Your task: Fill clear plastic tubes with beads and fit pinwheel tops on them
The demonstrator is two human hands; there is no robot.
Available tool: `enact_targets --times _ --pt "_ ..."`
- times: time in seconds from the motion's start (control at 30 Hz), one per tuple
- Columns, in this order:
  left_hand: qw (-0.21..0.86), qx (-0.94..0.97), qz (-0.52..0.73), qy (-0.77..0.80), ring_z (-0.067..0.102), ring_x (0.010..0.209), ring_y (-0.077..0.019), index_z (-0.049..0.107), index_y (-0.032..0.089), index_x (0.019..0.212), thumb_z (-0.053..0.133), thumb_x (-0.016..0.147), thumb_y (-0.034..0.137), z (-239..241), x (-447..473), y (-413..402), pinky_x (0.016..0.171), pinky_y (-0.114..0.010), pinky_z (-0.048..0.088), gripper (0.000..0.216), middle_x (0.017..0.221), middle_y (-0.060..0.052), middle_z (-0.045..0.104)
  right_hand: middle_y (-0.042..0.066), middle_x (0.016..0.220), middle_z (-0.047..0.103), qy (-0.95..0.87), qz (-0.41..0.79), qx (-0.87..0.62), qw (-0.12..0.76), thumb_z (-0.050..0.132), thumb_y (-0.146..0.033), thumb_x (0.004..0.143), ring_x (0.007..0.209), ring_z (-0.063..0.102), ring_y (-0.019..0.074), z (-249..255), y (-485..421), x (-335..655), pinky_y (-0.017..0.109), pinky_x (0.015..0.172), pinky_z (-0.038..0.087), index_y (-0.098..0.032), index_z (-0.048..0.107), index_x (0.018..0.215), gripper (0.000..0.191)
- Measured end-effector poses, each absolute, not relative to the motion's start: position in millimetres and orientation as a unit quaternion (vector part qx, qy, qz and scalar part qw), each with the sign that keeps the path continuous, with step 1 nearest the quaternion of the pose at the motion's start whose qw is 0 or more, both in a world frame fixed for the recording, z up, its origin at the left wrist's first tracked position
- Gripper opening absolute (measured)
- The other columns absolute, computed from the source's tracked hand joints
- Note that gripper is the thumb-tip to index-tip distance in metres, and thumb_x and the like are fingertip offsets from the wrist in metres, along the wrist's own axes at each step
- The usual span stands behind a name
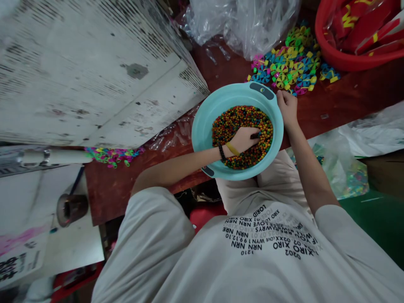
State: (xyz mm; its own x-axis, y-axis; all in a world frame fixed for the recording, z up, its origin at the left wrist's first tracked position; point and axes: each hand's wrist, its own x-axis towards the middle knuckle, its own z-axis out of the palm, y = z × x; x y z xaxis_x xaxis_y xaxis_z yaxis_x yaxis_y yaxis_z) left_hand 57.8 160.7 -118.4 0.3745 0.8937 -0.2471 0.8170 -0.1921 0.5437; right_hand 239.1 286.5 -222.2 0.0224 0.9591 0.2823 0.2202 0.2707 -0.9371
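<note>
Hands apart, each at its own job. The left hand [244, 141] is sunk among small round beads [235, 120], fingertips buried; whether it closes on any, I can't tell. The right hand [288, 108] is curled at the outer rim of the pale blue basin [200, 126]; pinching or merely bracing, unclear. My judgement: handling this well means slow, shallow sweeps with loose fingers, working away from the near wall so nothing hops out, the other hand firm, since the basin juts past the table [331, 105] edge above the lap. The dark bracelet [221, 152] and yellow wristband [232, 148] hang close enough to snag a bead. Beads: orange, red, yellow and green, darker ones mixed in, spread in one loose layer across the basin floor, unsorted by colour. Just beyond the rim, a heap of bright plastic pieces [293, 67]; farther out, a red tub [334, 59] and crumpled clear bags [246, 25].
</note>
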Motion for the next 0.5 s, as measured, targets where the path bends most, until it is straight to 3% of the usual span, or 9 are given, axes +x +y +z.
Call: enact_targets --times 0.17,0.5 --pt "0.312 0.805 0.101 0.494 0.076 0.109 -0.0243 0.08 0.015 0.113 0.072 0.088 0.008 -129.7 54.2 169.8 0.103 -0.037 0.057 0.027 0.115 -0.008 0.082 0.002 0.065 0.052 -0.603 0.358 -0.483 0.524 0.029 -0.09 0.098 0.074 0.065 0.0224 -218.6 285.6 239.5 0.04 0.083 0.058 -0.022 0.056 0.07 0.078" --pt "0.357 0.796 0.157 0.462 0.077 0.106 -0.0214 0.081 0.018 0.109 0.077 0.089 0.011 -135.8 53.0 173.0 0.102 -0.035 0.057 0.022 0.112 -0.005 0.083 0.002 0.066 0.05 -0.616 0.346 -0.479 0.52 0.027 -0.088 0.101 0.075 0.063 0.0221 -224.1 288.4 240.0 0.039 0.081 0.057 -0.022 0.058 0.073 0.077"
